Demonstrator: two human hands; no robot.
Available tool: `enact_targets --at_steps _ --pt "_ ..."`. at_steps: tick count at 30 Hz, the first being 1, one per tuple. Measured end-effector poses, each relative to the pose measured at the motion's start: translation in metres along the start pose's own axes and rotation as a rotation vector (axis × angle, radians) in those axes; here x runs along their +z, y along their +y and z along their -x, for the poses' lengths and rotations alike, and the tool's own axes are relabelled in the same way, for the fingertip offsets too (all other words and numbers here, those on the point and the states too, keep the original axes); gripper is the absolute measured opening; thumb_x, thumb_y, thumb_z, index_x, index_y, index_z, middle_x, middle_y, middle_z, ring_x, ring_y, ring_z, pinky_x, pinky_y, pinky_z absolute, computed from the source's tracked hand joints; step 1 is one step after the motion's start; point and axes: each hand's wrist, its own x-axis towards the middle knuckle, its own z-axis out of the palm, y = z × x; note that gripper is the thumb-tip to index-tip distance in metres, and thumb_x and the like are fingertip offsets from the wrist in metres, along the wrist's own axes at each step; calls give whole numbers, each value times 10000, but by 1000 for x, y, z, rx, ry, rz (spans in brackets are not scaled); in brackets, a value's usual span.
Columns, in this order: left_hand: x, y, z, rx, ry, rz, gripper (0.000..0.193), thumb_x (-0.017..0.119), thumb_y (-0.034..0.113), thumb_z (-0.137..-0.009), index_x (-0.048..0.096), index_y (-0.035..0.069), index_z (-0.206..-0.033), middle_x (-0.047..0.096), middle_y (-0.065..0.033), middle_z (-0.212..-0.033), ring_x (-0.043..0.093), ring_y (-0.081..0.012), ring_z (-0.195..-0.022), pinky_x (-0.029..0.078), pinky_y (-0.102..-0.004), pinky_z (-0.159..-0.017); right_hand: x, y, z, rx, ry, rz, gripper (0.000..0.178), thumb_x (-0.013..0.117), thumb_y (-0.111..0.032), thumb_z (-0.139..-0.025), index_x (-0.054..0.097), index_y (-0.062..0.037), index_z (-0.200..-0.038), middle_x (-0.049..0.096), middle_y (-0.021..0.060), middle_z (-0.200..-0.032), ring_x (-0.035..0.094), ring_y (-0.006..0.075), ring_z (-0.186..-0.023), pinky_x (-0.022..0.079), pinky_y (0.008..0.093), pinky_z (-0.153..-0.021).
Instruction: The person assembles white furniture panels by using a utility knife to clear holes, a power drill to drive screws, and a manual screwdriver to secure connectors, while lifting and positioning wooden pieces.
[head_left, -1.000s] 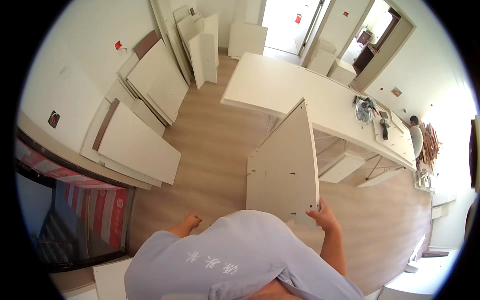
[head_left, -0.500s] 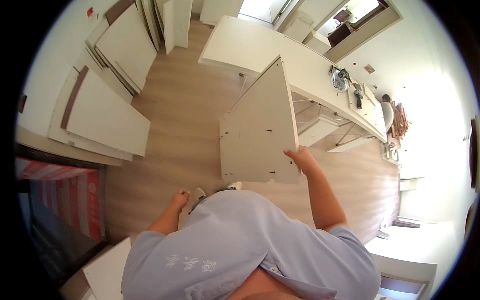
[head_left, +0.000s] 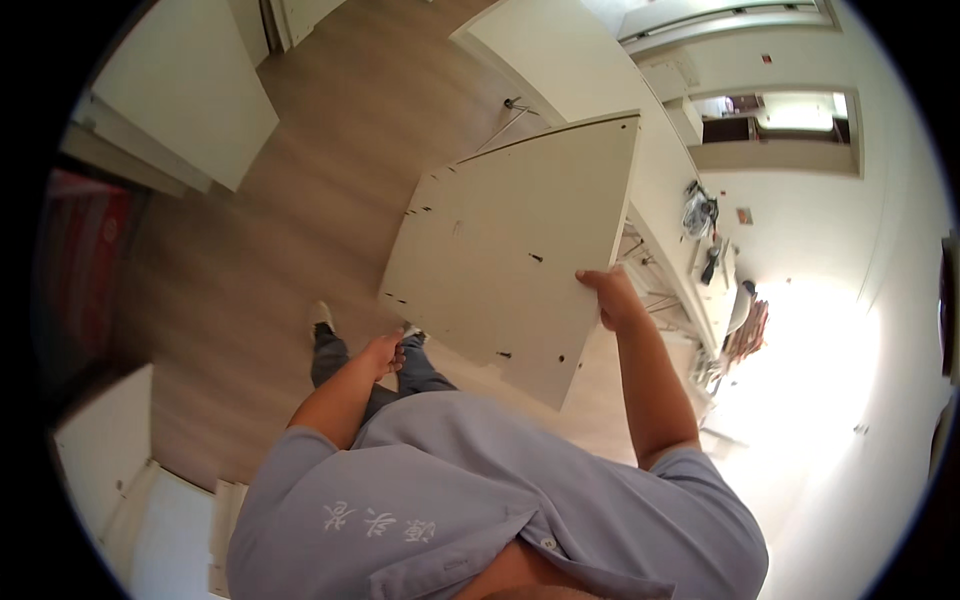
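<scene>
My right hand (head_left: 612,295) grips the right edge of a large white board (head_left: 500,240), with the thumb on its face and the fingers hidden behind. Dark fittings and holes dot the face of this board, which is held tilted in front of me. Near its lower left edge, my left hand (head_left: 383,356) hangs apart from it, above my legs. Its fingers are curled, and whatever they may hold is too small to make out.
Behind the board runs a long white worktop (head_left: 570,60) on folding metal legs (head_left: 515,108). A power tool (head_left: 710,265) and a clear plastic bag (head_left: 697,212) lie on it. White panels (head_left: 190,90) lean at the far left, and another panel (head_left: 110,430) stands at the near left.
My body has turned and stepped, and the view has swung with it. The board has swung round, still in my right hand. My left hand has come closer to its lower edge.
</scene>
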Motion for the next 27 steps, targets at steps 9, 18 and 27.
enact_targets --at_steps 9,18,27 --pt "101 -37 -192 257 -546 865 777 311 647 -1065 314 83 -1600 378 -167 -1598 411 -426 -1421 378 -547 -1174 -5 5 -12 -101 -73 58 382 691 -38 -809 659 76 -1172 726 163 -1062 712 263 -925 574 385 -845" --pt "219 -27 -37 486 -624 712 732 248 625 -1059 310 149 -1611 356 -136 -1639 370 -407 -1475 304 -599 -1195 -113 -21 13 -121 -294 87 473 699 -51 -783 629 55 -1238 713 129 -1110 688 223 -998 557 360 -890" --pt "245 38 35 471 -335 880 771 237 686 -1011 365 192 -1588 377 -87 -1626 376 -368 -1474 315 -617 -1176 -219 -64 96 -452 -577 162 443 701 -21 -859 625 16 -1295 711 86 -1173 652 170 -1082 527 347 -951"
